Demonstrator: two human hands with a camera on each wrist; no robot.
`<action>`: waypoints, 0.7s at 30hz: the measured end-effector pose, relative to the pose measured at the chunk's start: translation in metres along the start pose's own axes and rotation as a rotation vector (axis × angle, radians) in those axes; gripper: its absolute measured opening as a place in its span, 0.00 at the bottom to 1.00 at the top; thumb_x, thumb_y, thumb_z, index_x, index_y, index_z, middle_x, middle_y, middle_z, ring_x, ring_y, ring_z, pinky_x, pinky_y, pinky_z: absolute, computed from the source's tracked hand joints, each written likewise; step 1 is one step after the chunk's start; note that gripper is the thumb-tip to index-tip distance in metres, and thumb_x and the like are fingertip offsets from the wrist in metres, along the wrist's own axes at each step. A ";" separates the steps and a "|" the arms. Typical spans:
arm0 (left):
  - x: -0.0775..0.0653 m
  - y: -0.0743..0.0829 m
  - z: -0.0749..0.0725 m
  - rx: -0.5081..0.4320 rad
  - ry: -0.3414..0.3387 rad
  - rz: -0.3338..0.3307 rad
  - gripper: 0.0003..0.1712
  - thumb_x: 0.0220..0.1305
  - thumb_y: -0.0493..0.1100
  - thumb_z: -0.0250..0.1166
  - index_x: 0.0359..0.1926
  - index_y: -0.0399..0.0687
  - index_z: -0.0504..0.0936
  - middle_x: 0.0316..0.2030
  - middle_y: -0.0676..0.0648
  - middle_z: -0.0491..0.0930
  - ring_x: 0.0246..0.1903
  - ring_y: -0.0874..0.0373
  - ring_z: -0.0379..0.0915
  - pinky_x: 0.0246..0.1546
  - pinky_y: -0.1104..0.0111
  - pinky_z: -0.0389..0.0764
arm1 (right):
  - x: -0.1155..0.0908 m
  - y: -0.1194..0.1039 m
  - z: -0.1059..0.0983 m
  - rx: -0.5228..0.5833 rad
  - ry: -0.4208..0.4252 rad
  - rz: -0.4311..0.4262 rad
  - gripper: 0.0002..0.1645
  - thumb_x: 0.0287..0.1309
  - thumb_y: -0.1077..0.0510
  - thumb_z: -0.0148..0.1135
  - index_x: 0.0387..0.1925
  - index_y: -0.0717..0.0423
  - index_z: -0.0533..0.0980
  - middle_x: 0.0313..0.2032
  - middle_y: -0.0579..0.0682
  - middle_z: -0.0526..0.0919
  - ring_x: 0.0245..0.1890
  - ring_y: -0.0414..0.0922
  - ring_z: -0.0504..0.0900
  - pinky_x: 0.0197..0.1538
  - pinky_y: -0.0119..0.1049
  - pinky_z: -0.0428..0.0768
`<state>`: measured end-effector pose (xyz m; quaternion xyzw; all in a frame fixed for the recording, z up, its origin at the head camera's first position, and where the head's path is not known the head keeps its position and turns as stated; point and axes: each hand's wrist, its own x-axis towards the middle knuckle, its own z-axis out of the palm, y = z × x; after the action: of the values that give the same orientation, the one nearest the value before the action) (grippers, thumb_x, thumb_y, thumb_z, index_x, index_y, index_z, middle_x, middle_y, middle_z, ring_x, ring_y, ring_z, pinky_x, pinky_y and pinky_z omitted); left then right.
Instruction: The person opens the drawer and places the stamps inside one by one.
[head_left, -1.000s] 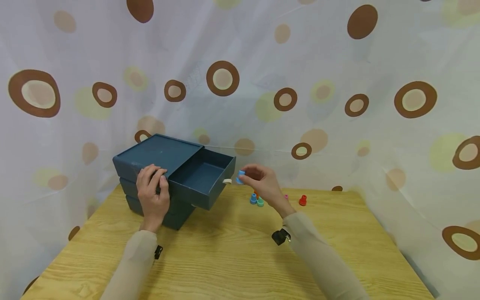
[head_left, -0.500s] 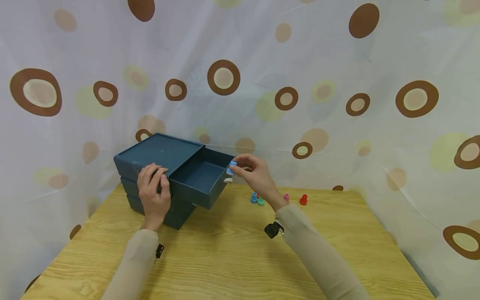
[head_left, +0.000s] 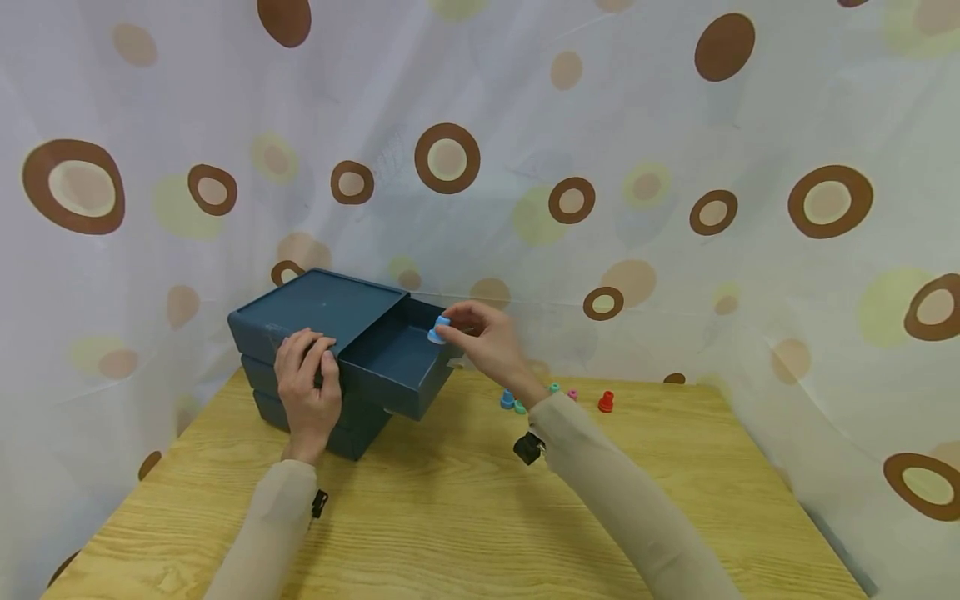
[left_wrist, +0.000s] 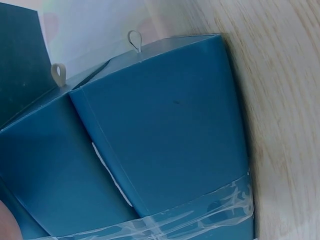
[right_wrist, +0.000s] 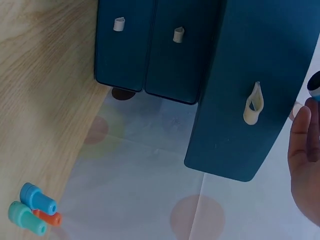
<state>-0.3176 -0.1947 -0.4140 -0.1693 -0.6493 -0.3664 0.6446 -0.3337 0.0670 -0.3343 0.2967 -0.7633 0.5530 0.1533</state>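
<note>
A dark blue drawer unit [head_left: 315,304] stands at the left of the table, its top drawer [head_left: 378,385] pulled out to the right. My left hand [head_left: 307,387] grips the unit's near top edge, fingers bent over it; in the left wrist view only a bit of skin [left_wrist: 7,225] shows. Between thumb and fingertips, my right hand [head_left: 491,343] pinches a light blue stepped plastic peg [head_left: 438,331] above the far right end of the drawer. In the right wrist view the peg's dark hollow end [right_wrist: 314,85] shows at the edge beside the fingers.
On the table [head_left: 465,517] behind the right forearm stand small pegs: blue [head_left: 507,400], green [head_left: 520,407], teal [head_left: 554,388], pink [head_left: 573,394] and red [head_left: 606,402]. An orange peg [right_wrist: 48,218] lies by the blue one. The drawer's pale loop handle [right_wrist: 254,104] sticks out. A spotted curtain hangs behind.
My right hand has carried the light blue peg leftward and up, from outside the drawer front to above the drawer. The left hand stays where it was on the unit.
</note>
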 end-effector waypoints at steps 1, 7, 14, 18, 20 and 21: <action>0.000 0.000 0.000 0.003 -0.001 0.002 0.18 0.70 0.45 0.53 0.40 0.38 0.86 0.43 0.35 0.82 0.53 0.38 0.74 0.65 0.44 0.63 | 0.002 0.000 0.002 -0.006 -0.004 0.005 0.15 0.58 0.54 0.69 0.46 0.53 0.81 0.42 0.52 0.87 0.41 0.49 0.85 0.45 0.39 0.83; 0.001 0.000 0.001 0.012 0.004 0.004 0.18 0.70 0.44 0.52 0.39 0.38 0.86 0.42 0.35 0.81 0.52 0.39 0.74 0.65 0.46 0.64 | 0.010 -0.002 0.016 -0.023 -0.048 -0.037 0.17 0.57 0.53 0.69 0.48 0.53 0.81 0.42 0.50 0.87 0.39 0.45 0.85 0.42 0.35 0.83; 0.000 -0.002 -0.001 0.022 -0.009 0.006 0.18 0.70 0.44 0.53 0.40 0.38 0.86 0.43 0.36 0.81 0.53 0.39 0.73 0.66 0.46 0.64 | 0.023 -0.006 0.033 -0.081 -0.123 -0.023 0.22 0.58 0.55 0.69 0.53 0.58 0.80 0.42 0.50 0.87 0.39 0.41 0.85 0.43 0.34 0.83; -0.002 -0.001 0.000 0.023 -0.001 -0.003 0.18 0.70 0.45 0.52 0.40 0.38 0.86 0.43 0.36 0.81 0.53 0.39 0.73 0.66 0.47 0.63 | 0.026 -0.008 0.036 -0.132 -0.193 0.013 0.20 0.59 0.53 0.67 0.52 0.56 0.80 0.43 0.49 0.87 0.40 0.39 0.84 0.43 0.32 0.82; -0.002 0.000 0.000 0.022 -0.002 0.001 0.19 0.70 0.45 0.52 0.40 0.38 0.86 0.42 0.35 0.81 0.53 0.39 0.73 0.66 0.47 0.63 | 0.028 -0.010 0.037 -0.156 -0.221 0.024 0.20 0.60 0.53 0.67 0.52 0.54 0.81 0.43 0.48 0.86 0.40 0.38 0.84 0.43 0.31 0.82; -0.001 0.000 0.000 0.022 -0.002 0.005 0.19 0.70 0.45 0.52 0.39 0.38 0.86 0.42 0.35 0.81 0.53 0.39 0.73 0.66 0.47 0.64 | 0.029 -0.011 0.037 -0.172 -0.234 0.024 0.19 0.60 0.53 0.67 0.52 0.54 0.81 0.43 0.47 0.86 0.41 0.38 0.83 0.43 0.31 0.81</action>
<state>-0.3175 -0.1946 -0.4149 -0.1640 -0.6535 -0.3576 0.6467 -0.3461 0.0216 -0.3219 0.3358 -0.8240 0.4491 0.0814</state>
